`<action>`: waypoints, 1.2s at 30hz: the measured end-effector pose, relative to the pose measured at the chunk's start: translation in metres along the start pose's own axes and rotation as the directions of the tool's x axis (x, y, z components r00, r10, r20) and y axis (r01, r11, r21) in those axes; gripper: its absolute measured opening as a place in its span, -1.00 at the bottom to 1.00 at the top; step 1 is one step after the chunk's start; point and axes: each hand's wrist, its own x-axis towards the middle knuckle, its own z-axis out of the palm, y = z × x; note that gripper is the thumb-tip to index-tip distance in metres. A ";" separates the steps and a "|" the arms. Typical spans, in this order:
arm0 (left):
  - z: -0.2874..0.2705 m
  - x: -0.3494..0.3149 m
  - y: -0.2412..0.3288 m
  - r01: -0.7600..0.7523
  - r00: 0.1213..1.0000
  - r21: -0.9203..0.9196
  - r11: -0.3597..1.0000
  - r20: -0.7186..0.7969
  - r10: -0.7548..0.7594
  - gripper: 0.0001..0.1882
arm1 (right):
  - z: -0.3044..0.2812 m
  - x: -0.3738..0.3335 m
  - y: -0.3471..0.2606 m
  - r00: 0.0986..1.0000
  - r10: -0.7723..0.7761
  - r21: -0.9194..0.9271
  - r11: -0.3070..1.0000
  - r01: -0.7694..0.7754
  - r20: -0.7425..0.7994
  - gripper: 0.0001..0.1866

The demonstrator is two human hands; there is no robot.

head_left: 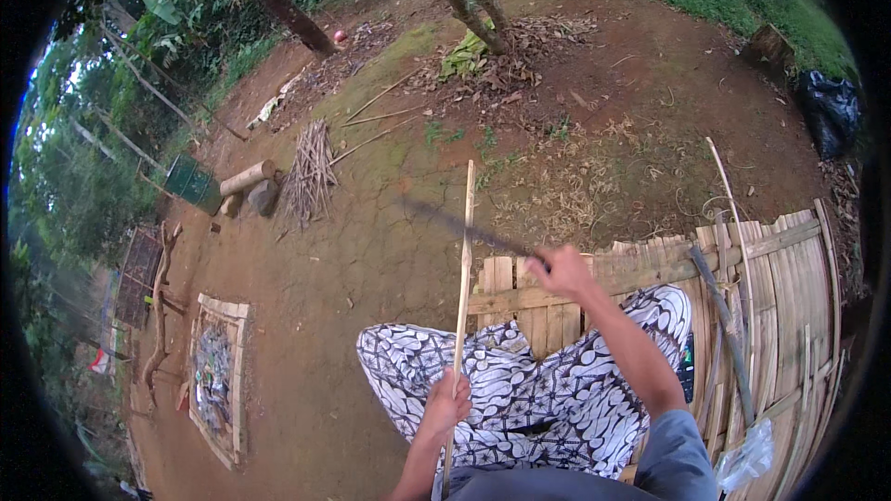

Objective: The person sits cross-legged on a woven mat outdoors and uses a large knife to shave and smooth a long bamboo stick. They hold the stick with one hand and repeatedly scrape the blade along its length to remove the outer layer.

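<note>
- Spreading under the person, a bamboo-slat platform meets bare dirt ground.
- Covering the lap, a black-and-white patterned cloth.
- Standing nearly upright before the knees, a thin bamboo strip.
- Crossing the strip near its upper part, a long dark blade.
- Left hand clamped on the strip's lower part.
- Right hand closed around the blade's handle, well apart from the left.

We see a long, thin, pale bamboo strip standing nearly upright over our patterned lap, its top end out over the bare dirt. Across its upper part lies a dark, long-bladed knife, blurred, slanting down toward the front edge of the bamboo platform.
</note>
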 end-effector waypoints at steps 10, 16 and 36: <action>-0.002 -0.004 0.005 -0.186 0.974 0.230 0.955 -0.087 0.210 -0.53 | -0.005 0.003 0.018 0.974 -0.201 -0.187 0.958 0.217 0.101 -0.45; -0.009 -0.001 0.002 -0.078 0.985 0.114 0.990 -0.142 0.094 -0.55 | -0.002 -0.016 -0.038 0.869 -0.437 -0.049 0.887 0.459 0.232 -0.41; -0.009 0.022 -0.007 -0.233 0.849 0.696 0.680 -0.196 0.491 -0.64 | -0.003 -0.032 -0.060 0.800 -0.575 0.063 0.817 0.573 0.171 -0.47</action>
